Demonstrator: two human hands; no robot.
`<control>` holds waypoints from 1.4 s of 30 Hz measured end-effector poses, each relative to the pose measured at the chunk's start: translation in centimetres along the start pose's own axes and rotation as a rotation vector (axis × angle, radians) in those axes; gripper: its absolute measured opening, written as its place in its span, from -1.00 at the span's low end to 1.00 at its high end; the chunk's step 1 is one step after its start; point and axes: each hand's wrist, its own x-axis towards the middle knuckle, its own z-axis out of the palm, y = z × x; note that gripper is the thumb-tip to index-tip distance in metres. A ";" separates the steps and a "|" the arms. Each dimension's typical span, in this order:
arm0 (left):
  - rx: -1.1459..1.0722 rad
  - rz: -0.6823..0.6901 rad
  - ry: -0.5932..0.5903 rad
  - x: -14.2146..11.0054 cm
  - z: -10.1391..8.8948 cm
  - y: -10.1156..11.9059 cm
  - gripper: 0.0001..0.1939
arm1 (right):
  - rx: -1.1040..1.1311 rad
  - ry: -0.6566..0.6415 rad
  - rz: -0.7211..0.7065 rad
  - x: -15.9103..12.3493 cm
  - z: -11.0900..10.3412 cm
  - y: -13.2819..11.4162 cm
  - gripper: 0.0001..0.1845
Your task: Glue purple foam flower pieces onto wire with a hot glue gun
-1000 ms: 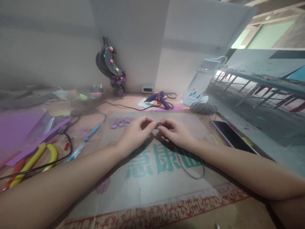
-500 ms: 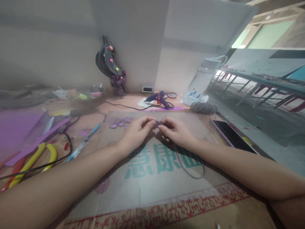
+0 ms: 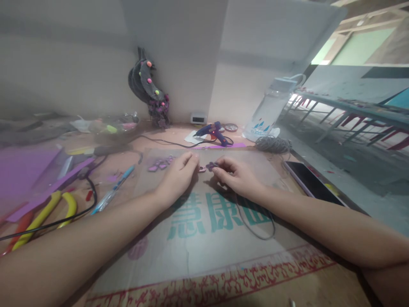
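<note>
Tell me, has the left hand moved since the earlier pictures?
Yes. The left hand has parted from the right hand and slid left, toward the purple pieces on the cardboard.

Small purple foam flower (image 3: pixel 210 165) pinched above printed cardboard.

pale wall (image 3: pixel 179 51) — corner | metal-framed tables (image 3: pixel 348 108) right — daylight

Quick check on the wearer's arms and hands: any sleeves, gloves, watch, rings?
Both forearms are bare up to the frame edge, no sleeves in view. The left hand and right hand wear no gloves; no watch, bracelet or ring shows. Fingernails are too small to judge.
</note>
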 end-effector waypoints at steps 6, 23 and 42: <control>-0.263 -0.119 0.052 0.4 0.5 -0.1 -0.83 | 0.072 0.146 -0.115 -0.1 -0.3 0.5 -0.79; 0.051 -0.001 -0.028 0.1 0.1 0.0 -0.69 | 0.056 0.062 -0.052 0.1 -0.1 0.3 -0.82; -0.005 0.012 -0.132 -0.2 -0.1 0.7 -0.71 | -0.023 0.000 -0.048 0.2 0.0 0.4 -0.80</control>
